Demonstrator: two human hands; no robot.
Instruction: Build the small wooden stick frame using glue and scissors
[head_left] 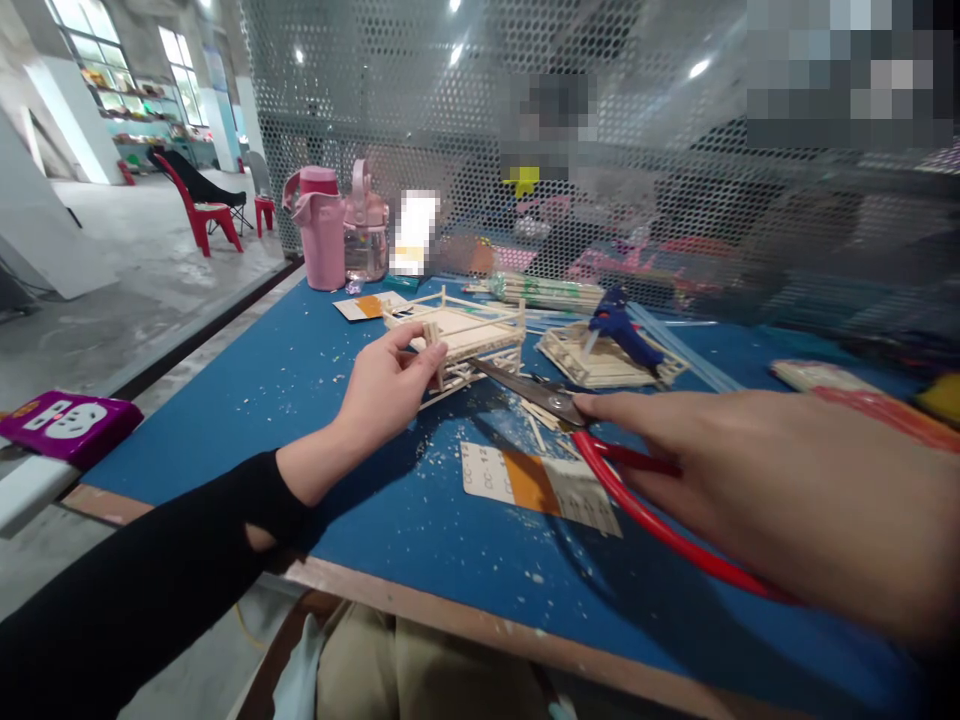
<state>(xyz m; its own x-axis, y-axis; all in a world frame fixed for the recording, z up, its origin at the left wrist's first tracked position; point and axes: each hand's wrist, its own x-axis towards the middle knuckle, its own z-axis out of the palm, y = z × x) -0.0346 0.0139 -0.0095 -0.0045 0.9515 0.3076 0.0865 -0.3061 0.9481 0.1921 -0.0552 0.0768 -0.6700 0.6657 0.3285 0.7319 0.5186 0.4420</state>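
Note:
My left hand pinches a corner of a small wooden stick frame, a pale model with a flat deck and thin rails, tilted above the table. In my right hand is a pair of red-handled scissors. Their dark blades point left, the tips at the frame's lower edge; whether they touch a stick I cannot tell. Below the blades lie cut stick pieces and a printed card with an orange band. Behind the scissors a blue glue gun rests on a second stick structure.
A pink tumbler and a clear bottle stand at the back left. Before the perforated metal screen lies a bagged bundle of sticks, with clear glue sticks to its right. A purple power strip sits at the left edge.

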